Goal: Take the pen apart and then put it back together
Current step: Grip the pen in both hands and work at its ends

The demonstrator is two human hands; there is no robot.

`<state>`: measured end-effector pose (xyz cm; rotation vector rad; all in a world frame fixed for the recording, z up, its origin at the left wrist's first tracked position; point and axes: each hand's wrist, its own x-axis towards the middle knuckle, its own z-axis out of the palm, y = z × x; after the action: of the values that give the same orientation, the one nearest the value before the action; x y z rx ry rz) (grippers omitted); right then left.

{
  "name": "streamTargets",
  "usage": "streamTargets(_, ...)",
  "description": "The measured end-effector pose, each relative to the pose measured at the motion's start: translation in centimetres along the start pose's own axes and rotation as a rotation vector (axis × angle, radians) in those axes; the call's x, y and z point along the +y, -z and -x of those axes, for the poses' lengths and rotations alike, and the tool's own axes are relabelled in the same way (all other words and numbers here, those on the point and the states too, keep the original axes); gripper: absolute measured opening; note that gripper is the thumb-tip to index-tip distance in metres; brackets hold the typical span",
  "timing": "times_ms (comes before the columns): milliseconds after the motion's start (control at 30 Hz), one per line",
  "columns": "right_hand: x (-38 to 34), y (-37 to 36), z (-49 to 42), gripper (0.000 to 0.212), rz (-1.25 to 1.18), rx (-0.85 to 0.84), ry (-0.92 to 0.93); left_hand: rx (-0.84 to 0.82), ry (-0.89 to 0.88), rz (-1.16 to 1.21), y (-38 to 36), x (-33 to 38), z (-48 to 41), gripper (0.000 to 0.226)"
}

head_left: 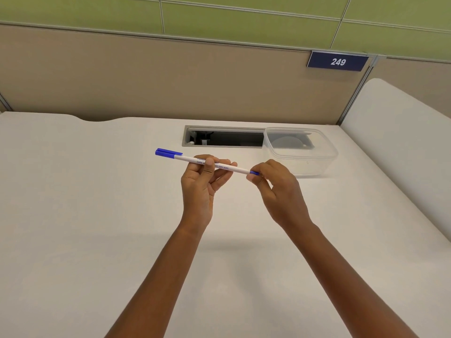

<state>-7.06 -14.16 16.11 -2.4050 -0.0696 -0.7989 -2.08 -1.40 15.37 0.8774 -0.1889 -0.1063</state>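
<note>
- Left hand (199,189) has its fingers curled under the pen (238,169) and its thumb pressed across the front, gripping the middle of the barrel.
- Right hand (275,189) pinches the small blue end piece (254,172) between thumb and fingertips, the other fingers loosely bent.
- The pen is up in the air between the two hands, clear of the surface (97,215): a slim white tube with blue print, sloping down to the right.
- Its blue cap (168,153) with a clip sits on the far left end.
- The surface below is pale, matte and smooth, with a soft shadow of the arms on it.
- Just past the right hand stands a clear plastic box (317,156) with rounded corners.
- Beside the box, a long metal-framed cable slot (224,139) opens dark in the surface.
- Behind runs a tan partition (146,76), with green panels (244,18) above it.
- A dark blue plate (337,61) reads 249.
- A white rounded divider (395,132) closes the right side.
</note>
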Motion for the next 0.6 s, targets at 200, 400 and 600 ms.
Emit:
streamTargets(200,-0.34,0.36,-0.68,0.052,-0.538,-0.174,-0.441,-0.016,0.006,0.008,-0.11,-0.3,0.15,0.021)
streamTargets(400,-0.92,0.94,-0.26,0.025,-0.306,-0.116,-0.314,0.01,0.012,0.034,0.1,-0.33,0.12,0.021)
streamTargets(600,-0.87,0.74,-0.48,0.007,-0.128,-0.005,-0.142,0.019,0.022,0.036,0.02,-0.44,0.03,0.02)
